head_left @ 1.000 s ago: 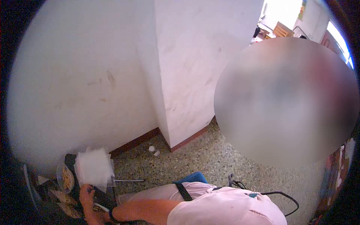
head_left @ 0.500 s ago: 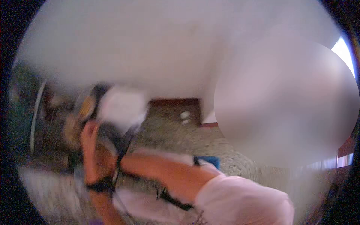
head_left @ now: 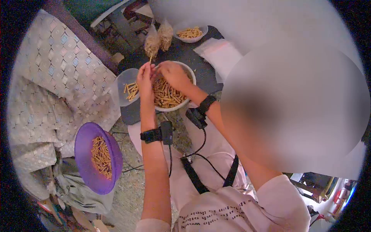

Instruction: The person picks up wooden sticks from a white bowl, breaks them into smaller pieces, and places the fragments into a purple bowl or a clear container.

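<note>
My left hand [head_left: 145,79] is closed, its fingertips pinching a short tan stick [head_left: 150,60] that points upward. Beside it, over a white bowl [head_left: 194,79], my right hand [head_left: 176,76] has its fingers bent together near the left fingertips; what they hold, if anything, is hidden. Many brown and tan sticks [head_left: 168,94] fill the bowl. A clear plastic tub [head_left: 120,96] with several sticks stands just left of my left hand. Black straps with small boxes circle both forearms.
Behind the bowl, on the dark tabletop [head_left: 206,69], are two filled clear bags [head_left: 152,45], a small bowl of pale sticks [head_left: 205,31] and flat plastic bags [head_left: 222,56]. Lower left, a purple basin [head_left: 83,154] holds more sticks. Patterned fabric [head_left: 50,50] covers the left side. Cables hang from my wrists.
The view has swung and sharpened from a blur. Both hands now show over the white bowl, with the tub and purple basin in sight.
</note>
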`<action>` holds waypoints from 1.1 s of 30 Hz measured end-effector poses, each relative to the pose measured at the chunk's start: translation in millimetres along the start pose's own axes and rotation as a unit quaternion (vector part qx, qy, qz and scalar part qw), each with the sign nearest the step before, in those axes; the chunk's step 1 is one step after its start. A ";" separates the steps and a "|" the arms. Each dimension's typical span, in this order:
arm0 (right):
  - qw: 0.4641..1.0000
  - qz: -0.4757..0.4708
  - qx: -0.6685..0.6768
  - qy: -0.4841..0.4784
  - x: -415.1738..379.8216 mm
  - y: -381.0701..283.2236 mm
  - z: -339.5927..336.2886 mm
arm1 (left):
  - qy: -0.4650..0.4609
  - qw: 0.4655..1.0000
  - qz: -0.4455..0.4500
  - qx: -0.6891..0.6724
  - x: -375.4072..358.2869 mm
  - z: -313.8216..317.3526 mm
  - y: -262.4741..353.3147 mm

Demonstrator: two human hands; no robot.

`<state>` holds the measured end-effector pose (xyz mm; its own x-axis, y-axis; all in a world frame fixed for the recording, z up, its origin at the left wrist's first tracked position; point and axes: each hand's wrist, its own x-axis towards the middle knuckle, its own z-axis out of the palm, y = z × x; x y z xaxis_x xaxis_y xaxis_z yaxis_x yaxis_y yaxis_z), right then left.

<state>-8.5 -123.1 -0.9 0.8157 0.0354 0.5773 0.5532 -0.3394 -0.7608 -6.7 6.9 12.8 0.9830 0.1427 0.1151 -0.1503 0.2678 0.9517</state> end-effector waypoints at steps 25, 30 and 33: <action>0.931 0.179 0.315 0.039 16.5 2.9 -28.1 | -0.031 0.968 0.136 0.207 -18.3 23.2 16.6; 0.928 0.191 0.321 0.014 16.6 -1.6 -29.4 | -0.014 0.953 0.123 0.275 -12.5 17.4 13.6; 0.928 0.174 0.329 0.008 17.6 -5.0 -29.9 | -0.017 0.964 0.134 0.228 -10.4 17.5 8.6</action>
<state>-2.0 -148.9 22.0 0.9648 0.0147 0.2625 0.2441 0.3209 -0.9151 -16.4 -9.0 24.8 0.9192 0.1154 0.3765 -0.3455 -0.2223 0.9117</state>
